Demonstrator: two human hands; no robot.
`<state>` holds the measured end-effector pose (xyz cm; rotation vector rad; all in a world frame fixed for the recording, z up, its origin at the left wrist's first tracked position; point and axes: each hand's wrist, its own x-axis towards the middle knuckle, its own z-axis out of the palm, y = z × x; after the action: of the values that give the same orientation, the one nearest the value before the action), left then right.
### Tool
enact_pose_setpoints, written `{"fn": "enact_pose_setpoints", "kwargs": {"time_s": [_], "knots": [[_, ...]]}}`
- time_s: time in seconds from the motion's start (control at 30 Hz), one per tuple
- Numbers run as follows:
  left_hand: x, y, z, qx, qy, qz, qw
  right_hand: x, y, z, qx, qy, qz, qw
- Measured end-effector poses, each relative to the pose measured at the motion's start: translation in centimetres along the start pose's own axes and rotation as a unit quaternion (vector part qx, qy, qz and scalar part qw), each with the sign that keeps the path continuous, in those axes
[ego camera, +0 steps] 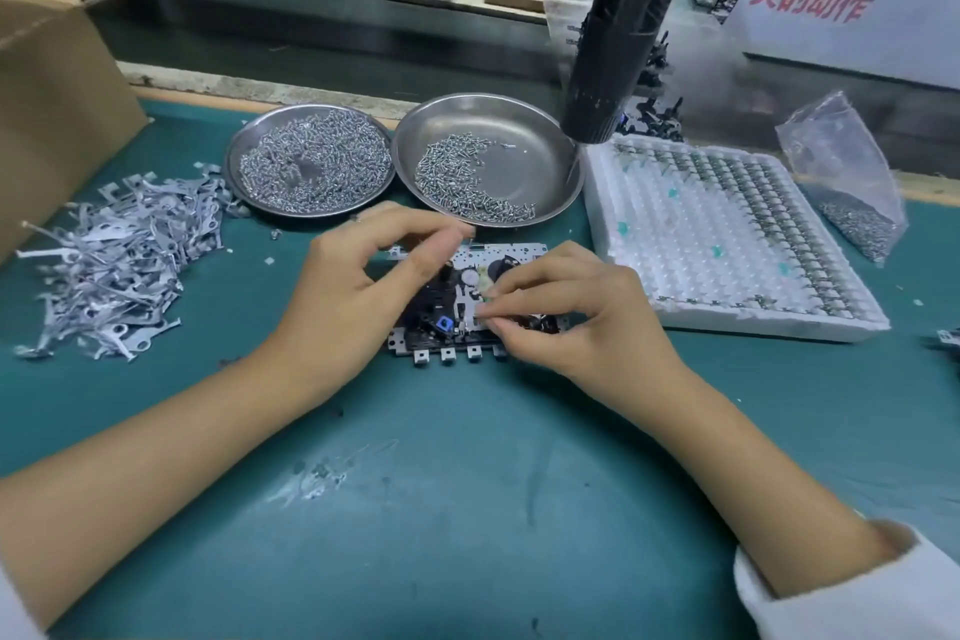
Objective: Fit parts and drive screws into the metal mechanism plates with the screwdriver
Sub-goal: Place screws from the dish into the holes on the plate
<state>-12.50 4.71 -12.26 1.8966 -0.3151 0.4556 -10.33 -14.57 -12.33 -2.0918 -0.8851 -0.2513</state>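
A metal mechanism plate (pixel 470 307) with black parts, a white gear and a blue piece lies flat on the green mat in the middle. My left hand (pixel 358 296) hovers over its left side, thumb and forefinger pinched together on something tiny that I cannot make out. My right hand (pixel 566 312) rests on the plate's right side and pinches a small part against it with curled fingers. A black electric screwdriver (pixel 618 31) hangs above the right of the scene, untouched by either hand.
Two steel dishes of screws (pixel 309 161) (pixel 491 161) sit behind the plate. A pile of flat metal levers (pixel 119 265) lies at left, next to a cardboard box (pixel 52 109). A white foam tray of small parts (pixel 727 239) and a plastic bag of screws (pixel 847 192) stand at right.
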Motion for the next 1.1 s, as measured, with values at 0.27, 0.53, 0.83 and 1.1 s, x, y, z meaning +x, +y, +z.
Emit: {"fn": "enact_pose_setpoints", "kwargs": {"time_s": [0.27,0.53,0.83,1.1], "knots": [[-0.7,0.7,0.5,0.027,0.021,0.004,0.999,-0.2,-0.2,0.4,-0.036,-0.014,-0.039,0.998],[-1.2,1.0,0.6,0.171,-0.077,0.083,0.979,-0.3,-0.3,-0.1,-0.029,-0.056,-0.032,0.998],[-1.4,0.4,0.9,0.200,-0.117,0.070,0.970,-0.1,-0.8,-0.3,0.051,-0.047,0.051,0.996],[-1.2,0.3,0.8,0.171,-0.119,0.061,0.976,-0.1,-1.1,-0.6,0.010,0.129,0.020,0.991]]}}
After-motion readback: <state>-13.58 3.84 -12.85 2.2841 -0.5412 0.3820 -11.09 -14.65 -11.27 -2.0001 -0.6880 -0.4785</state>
